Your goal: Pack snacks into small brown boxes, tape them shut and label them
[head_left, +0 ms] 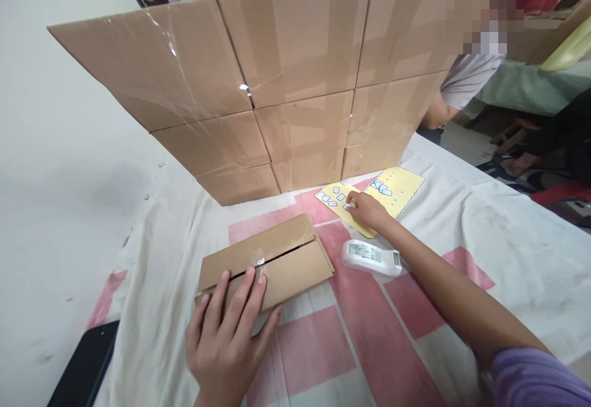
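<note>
A flat cardboard box (290, 271) lies on the cloth in front of me, its two top flaps meeting at a narrow slit with a bit of clear tape at the middle. Across its near side rests my left hand (233, 327), fingers spread over the flaps. Farther off, my right hand (367, 209) reaches to a yellow card (333, 210) that bears several small white pieces with blue outlines. Its fingertips are pinched at one of those pieces. Just below the right forearm's near end of the card sits a white tape dispenser (370, 258).
A tall wall of taped cardboard boxes (305, 68) stands at the back of the table. A second yellow sheet (401, 188) lies beyond my right hand. At the lower left is a black phone (85, 364). Another person's arm (438, 111) shows behind the cardboard at right.
</note>
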`<control>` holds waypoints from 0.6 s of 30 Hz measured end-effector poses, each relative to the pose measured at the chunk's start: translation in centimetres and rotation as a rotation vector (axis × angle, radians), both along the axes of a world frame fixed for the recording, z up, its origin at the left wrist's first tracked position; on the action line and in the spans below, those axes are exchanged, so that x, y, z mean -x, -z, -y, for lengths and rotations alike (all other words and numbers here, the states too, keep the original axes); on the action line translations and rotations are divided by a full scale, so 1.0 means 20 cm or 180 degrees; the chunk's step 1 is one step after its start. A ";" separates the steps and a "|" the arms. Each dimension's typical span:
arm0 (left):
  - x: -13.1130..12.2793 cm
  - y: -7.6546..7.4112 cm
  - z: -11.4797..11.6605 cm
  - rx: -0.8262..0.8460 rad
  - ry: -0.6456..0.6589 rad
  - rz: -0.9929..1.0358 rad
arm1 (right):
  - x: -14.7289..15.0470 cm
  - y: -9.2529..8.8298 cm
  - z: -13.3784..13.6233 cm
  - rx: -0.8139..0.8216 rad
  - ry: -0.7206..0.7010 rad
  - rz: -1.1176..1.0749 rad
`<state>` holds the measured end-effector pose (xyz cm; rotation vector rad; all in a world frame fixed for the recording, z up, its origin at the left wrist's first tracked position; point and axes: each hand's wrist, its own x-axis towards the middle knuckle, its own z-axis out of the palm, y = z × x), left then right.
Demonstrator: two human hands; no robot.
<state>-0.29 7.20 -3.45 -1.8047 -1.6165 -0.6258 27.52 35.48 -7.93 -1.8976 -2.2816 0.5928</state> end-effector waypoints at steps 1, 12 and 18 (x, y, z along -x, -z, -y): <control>0.00 0.00 0.00 0.0009 0.0011 -0.0027 | 0.00 0.00 0.00 0.0008 -0.0014 0.0013; 0.01 0.00 0.00 0.0001 0.0016 -0.0051 | 0.00 -0.02 0.00 0.0074 -0.0024 -0.0100; 0.02 0.00 0.00 -0.0007 0.0114 -0.0224 | 0.01 -0.02 0.01 -0.0077 -0.0206 -0.0246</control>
